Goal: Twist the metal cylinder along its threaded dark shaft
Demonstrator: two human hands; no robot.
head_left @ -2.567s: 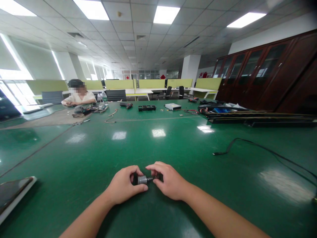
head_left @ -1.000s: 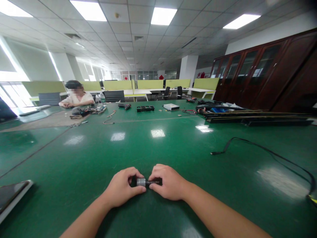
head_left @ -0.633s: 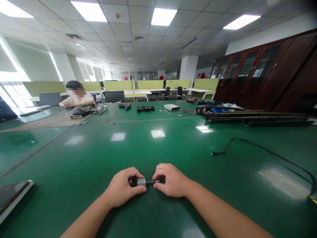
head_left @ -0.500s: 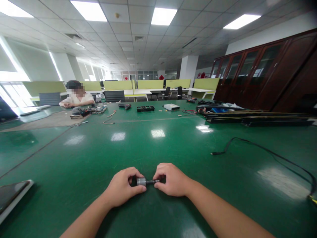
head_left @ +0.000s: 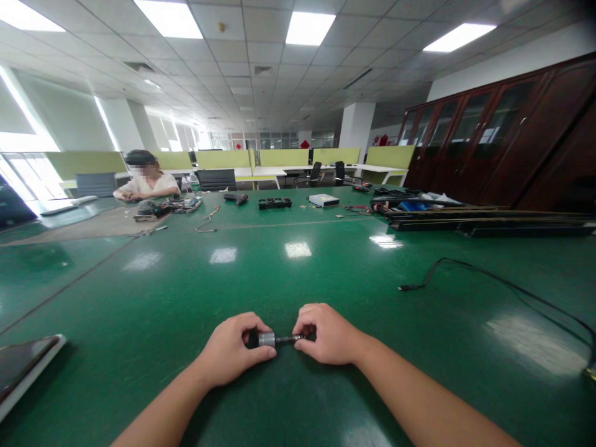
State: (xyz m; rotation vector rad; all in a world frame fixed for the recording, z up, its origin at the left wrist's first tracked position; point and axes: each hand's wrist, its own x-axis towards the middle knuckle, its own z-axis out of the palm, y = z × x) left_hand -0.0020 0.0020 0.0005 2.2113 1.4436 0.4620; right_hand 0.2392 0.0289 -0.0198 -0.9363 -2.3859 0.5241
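Note:
Close to the near side of the green table (head_left: 251,273), my left hand (head_left: 237,347) pinches a grey metal cylinder (head_left: 267,339) between thumb and fingers. A thin dark shaft (head_left: 284,339) extends from the cylinder to the right. My right hand (head_left: 326,335) grips the far end of this shaft with thumb and fingertips. Cylinder and shaft lie in one line, level, between the two hands. The shaft's tip is partly hidden by the right fingers.
A black cable (head_left: 484,271) lies on the right. At the left edge is a flat device (head_left: 32,366). Black rails (head_left: 512,225), a white box (head_left: 323,200), a black frame (head_left: 274,203) and a drill-like tool (head_left: 236,198) are farther back. A person (head_left: 146,180) sits at the far left.
My right hand has shifted slightly to the right, and more of the shaft shows between the hands. My left hand is almost unmoved, still on the cylinder.

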